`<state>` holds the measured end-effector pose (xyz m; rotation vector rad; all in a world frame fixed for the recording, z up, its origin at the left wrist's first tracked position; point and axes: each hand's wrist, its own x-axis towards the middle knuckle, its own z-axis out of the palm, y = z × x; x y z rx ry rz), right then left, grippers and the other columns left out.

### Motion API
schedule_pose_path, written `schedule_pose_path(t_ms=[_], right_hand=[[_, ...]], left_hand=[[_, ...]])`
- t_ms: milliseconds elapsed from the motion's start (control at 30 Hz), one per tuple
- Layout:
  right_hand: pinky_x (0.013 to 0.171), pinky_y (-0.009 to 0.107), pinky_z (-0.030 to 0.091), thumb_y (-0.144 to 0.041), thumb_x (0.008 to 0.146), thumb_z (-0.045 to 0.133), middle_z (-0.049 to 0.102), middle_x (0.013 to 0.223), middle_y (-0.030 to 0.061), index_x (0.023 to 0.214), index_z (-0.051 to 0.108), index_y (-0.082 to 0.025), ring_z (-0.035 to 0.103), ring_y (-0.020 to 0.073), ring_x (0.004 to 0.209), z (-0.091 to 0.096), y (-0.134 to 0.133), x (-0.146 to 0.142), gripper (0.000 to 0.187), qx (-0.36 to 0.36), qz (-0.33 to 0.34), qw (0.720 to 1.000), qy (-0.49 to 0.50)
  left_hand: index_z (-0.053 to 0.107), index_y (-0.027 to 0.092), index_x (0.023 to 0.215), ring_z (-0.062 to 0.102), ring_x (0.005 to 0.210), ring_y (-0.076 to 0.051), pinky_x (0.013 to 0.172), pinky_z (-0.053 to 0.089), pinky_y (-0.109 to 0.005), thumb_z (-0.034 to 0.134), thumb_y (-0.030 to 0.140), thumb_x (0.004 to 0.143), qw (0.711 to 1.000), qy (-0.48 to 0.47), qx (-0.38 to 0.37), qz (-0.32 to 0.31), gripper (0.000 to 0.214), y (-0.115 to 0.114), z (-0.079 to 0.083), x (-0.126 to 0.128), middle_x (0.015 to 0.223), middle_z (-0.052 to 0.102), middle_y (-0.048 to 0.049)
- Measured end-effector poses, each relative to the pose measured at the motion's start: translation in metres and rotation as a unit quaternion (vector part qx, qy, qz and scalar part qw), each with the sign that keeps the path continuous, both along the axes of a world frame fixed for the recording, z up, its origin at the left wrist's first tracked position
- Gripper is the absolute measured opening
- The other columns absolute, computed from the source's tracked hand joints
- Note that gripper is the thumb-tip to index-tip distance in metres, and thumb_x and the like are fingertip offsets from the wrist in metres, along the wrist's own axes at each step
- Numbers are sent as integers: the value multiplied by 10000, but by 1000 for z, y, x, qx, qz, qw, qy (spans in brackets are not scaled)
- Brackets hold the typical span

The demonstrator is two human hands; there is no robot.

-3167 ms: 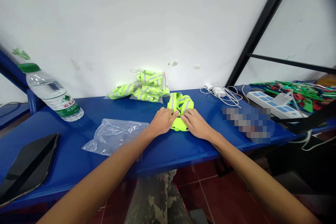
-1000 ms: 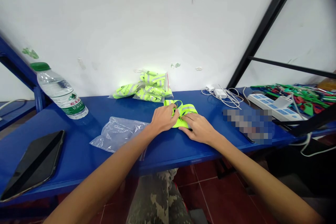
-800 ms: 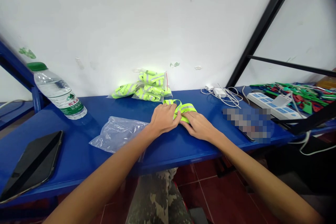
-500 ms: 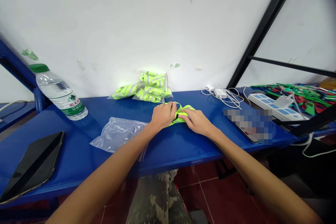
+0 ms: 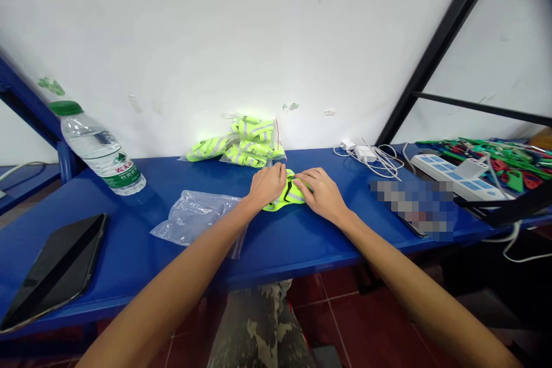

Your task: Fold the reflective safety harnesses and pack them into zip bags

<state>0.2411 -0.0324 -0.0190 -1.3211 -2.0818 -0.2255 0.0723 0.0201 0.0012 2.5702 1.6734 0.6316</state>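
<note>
A neon-yellow reflective strap (image 5: 283, 200) with grey stripes and a black piece lies bunched on the blue table (image 5: 181, 175) between my hands. My left hand (image 5: 268, 185) has its fingers curled around the strap's left side. On the right side my right hand (image 5: 322, 191) is closed on it, thumb over the top, the other fingers partly hiding the fabric. Just left of my left forearm lies a flat clear zip bag (image 5: 194, 215). Behind my hands, against the wall, several clear bags of similar neon-yellow straps (image 5: 252, 141) are piled.
A water bottle (image 5: 103, 152) with a green cap stands at the left, and a black tablet (image 5: 56, 267) lies before it. To the right are a white charger cable (image 5: 382, 161), a partly blurred phone (image 5: 409, 207), a power strip (image 5: 459, 175) and a black metal frame (image 5: 440, 46).
The strap has become a flatter, wider bundle and now reaches closer to the table's front edge. My right hand has turned a little and covers its right side. The view has shifted slightly.
</note>
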Motion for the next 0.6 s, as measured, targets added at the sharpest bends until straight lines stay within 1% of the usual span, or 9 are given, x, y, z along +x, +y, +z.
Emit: schedule_pose_path(t_ms=[67,133,233,300,367,433,533,600], right_hand=[[1006,451,382,-351,1000,409,683,1169,92,1134,695,-204,506,281,1182,-1,-3,1,349,26,7,999,-26],[1030,476,374,-373,994,422,645,1249,105,1232,639,-188,485,289,1219,-1,-4,3,371,17,37,998,-49],[1005,435,421,-388,994,415,620,1274,135,1316,563,-146,537,264,1154,-1,-2,4,429,-23,83,995,-54],[973,410,439,-353,1009,374,647,1212,129,1272,592,-146,571,246,1078,0,2,4,399,-42,85,994,-44],[922,384,452,-322,1019,345,678,1116,112,1197,638,-160,593,229,985,1,7,2,380,-66,80,994,-36],[891,365,452,-314,1018,349,680,1049,100,1130,674,-174,592,215,935,1,13,2,372,-83,72,994,-27],[887,360,436,-309,1005,382,642,993,108,980,719,-168,568,214,946,-3,24,4,367,-76,56,995,-12],[876,366,423,-294,995,403,624,935,108,864,725,-158,555,217,937,-6,31,6,374,-75,44,996,-9]], left_hand=[[593,212,1092,693,883,-272,779,474,-360,234,387,1001,1000,-9,2,7,409,-1,-1,0,936,720,-105],[555,232,1160,694,877,-272,761,473,-352,272,396,996,1000,-20,6,23,366,-2,-2,1,921,718,-93],[509,242,1231,691,879,-267,753,469,-339,318,401,988,997,-30,27,63,348,-5,-3,3,911,717,-83],[520,238,1213,687,873,-254,742,464,-322,330,386,987,996,-27,46,72,330,-6,-3,3,911,716,-75],[552,231,1156,681,868,-237,724,456,-302,345,379,984,997,-21,58,47,307,-6,-2,1,917,713,-68],[570,222,1113,674,864,-226,716,453,-294,352,390,981,998,-24,63,10,306,-6,1,-2,907,710,-63],[576,207,1085,667,866,-223,739,460,-300,339,404,981,997,-29,61,-44,325,-10,5,-6,901,709,-64],[577,194,1077,664,878,-236,749,466,-310,367,417,966,995,0,59,-81,325,-15,6,-7,927,706,-81]])
